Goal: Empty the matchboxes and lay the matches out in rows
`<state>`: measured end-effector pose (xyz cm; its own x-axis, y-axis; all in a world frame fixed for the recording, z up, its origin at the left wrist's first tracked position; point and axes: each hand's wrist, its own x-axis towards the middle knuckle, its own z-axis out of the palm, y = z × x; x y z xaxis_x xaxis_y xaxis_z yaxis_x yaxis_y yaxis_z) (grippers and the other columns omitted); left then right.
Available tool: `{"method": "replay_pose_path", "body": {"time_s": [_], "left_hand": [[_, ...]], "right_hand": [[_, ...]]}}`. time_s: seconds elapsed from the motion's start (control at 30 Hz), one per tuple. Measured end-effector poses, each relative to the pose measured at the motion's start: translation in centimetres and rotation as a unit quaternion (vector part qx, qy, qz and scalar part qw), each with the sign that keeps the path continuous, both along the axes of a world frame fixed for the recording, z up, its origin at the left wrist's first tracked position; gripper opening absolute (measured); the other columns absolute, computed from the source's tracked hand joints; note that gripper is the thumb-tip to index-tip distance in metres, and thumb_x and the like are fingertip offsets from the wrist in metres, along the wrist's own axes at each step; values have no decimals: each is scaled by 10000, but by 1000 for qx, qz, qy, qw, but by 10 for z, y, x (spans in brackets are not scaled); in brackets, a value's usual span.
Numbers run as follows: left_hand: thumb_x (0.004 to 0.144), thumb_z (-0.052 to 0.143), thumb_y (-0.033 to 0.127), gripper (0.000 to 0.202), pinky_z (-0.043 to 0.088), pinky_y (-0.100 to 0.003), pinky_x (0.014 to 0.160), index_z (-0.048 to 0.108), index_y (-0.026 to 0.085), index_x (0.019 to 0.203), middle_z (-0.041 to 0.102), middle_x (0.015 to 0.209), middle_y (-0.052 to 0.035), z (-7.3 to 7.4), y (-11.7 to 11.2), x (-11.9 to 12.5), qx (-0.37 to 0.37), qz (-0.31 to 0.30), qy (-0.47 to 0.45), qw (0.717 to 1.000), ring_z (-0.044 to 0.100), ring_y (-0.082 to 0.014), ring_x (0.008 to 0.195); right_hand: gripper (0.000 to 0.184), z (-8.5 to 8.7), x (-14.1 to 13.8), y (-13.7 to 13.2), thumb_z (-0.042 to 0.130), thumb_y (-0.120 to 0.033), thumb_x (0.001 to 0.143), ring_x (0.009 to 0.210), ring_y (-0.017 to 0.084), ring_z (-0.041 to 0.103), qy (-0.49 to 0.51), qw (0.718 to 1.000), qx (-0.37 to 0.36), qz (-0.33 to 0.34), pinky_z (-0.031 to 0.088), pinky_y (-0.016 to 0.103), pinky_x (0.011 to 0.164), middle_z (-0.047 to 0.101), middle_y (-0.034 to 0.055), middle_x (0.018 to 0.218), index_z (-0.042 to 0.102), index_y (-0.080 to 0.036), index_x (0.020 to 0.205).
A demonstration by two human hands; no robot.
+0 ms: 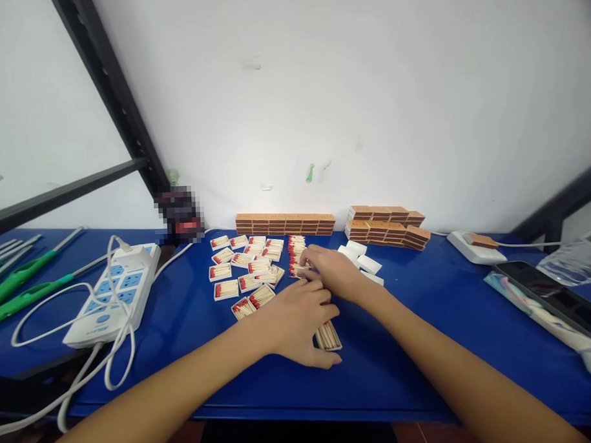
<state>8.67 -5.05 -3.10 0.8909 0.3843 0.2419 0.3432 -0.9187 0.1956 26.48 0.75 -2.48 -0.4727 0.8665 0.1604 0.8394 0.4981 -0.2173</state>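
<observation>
A loose row of red-tipped matches (pixel 296 247) lies on the blue tabletop. My right hand (pixel 336 272) reaches over its near end, thumb and fingers closing on some of the matches. Beside it, my left hand (pixel 299 321) is spread, thumb apart, fingertips close to the same matches. Under the left hand, a small tray filled with matches (pixel 329 336) shows between thumb and fingers, partly hidden. Several filled white matchbox trays (pixel 226 289) cover the left side. To the right lie white trays (pixel 369 264), partly behind my right forearm.
Stacked matchboxes (pixel 286 224) line the wall, with a second stack (pixel 387 228) farther right. A power strip (pixel 116 295) with looping white cables and green-handled tools (pixel 26 280) occupy the left. At right are a white box with a cable (pixel 475 249) and a phone (pixel 550 293).
</observation>
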Motion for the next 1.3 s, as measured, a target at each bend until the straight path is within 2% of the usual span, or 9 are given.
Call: {"method": "replay_pose_path", "body": {"time_s": [0.07, 0.2, 0.3, 0.43, 0.53, 0.63, 0.73, 1.03, 1.3], "left_hand": [[704, 843, 692, 703, 522, -461, 994, 753, 180, 1177, 714, 1132, -99, 12, 1, -8, -41, 4, 21, 999, 662, -308, 1053], [718, 888, 466, 558, 525, -422, 978, 750, 202, 1190, 698, 1233, -80, 24, 4, -15, -72, -14, 45, 996, 660, -286, 1098], [740, 885, 464, 509, 511, -408, 992, 746, 193, 1148, 695, 1194, -74, 16, 10, -13, -75, -12, 24, 997, 654, -270, 1083], [768, 825, 669, 551, 491, -438, 953, 727, 175, 990, 675, 1023, -80, -2, 18, -11, -20, 28, -18, 999, 629, -289, 1018], [770, 780, 760, 654, 472, -453, 974, 707, 181, 1064, 678, 1013, -86, -9, 18, -10, -6, 43, -55, 998, 617, -299, 1026], [844, 788, 656, 659, 429, -457, 1088, 656, 199, 1301, 692, 1242, -110, -10, 14, -7, -26, 0, -75, 997, 598, -304, 1189], [959, 736, 458, 417, 433, -430, 1084, 684, 203, 1285, 713, 1206, -98, -9, 10, -4, -34, -21, -56, 998, 610, -279, 1176], [947, 766, 363, 267, 476, -424, 951, 758, 186, 1147, 720, 984, -78, 5, 37, -38, 1, 112, -18, 993, 621, -276, 1043], [914, 798, 435, 322, 491, -382, 866, 751, 214, 1143, 670, 1040, -78, -1, 50, -45, -4, 155, -15, 988, 635, -266, 1001]], "right_hand": [[125, 2, 10, 0, 610, -291, 1042, 817, 188, 611, 12, 999, 28, -12, 371, 290, 691, 667, 65, 995, 656, -201, 968], [156, 9, 31, -1, 601, -299, 1038, 790, 190, 591, 30, 998, 51, -23, 368, 299, 691, 661, 58, 923, 662, -199, 935], [165, 13, 40, -1, 602, -301, 1031, 776, 189, 586, 29, 998, 49, -36, 367, 300, 678, 667, 60, 904, 664, -195, 920], [184, 16, 45, -2, 594, -327, 1028, 783, 199, 599, 25, 997, 53, -50, 378, 304, 685, 685, 66, 903, 665, -203, 913], [189, 17, 46, -3, 587, -341, 1029, 783, 201, 604, 29, 997, 50, -49, 381, 309, 686, 694, 60, 880, 668, -207, 923], [187, 17, 46, -4, 588, -335, 1028, 780, 196, 606, 26, 998, 42, -47, 372, 308, 672, 701, 56, 868, 669, -206, 919], [188, 16, 46, -3, 601, -327, 1021, 750, 187, 596, 21, 998, 38, -52, 364, 307, 659, 700, 50, 852, 670, -203, 898], [150, 17, 39, -8, 636, -290, 987, 680, 166, 547, 86, 996, 8, 17, 368, 300, 649, 633, 10, 748, 702, -206, 882], [194, 15, 28, -25, 751, -287, 863, 797, 174, 591, 67, 991, -59, 102, 427, 308, 702, 658, 38, 977, 727, -211, 1040]]}}
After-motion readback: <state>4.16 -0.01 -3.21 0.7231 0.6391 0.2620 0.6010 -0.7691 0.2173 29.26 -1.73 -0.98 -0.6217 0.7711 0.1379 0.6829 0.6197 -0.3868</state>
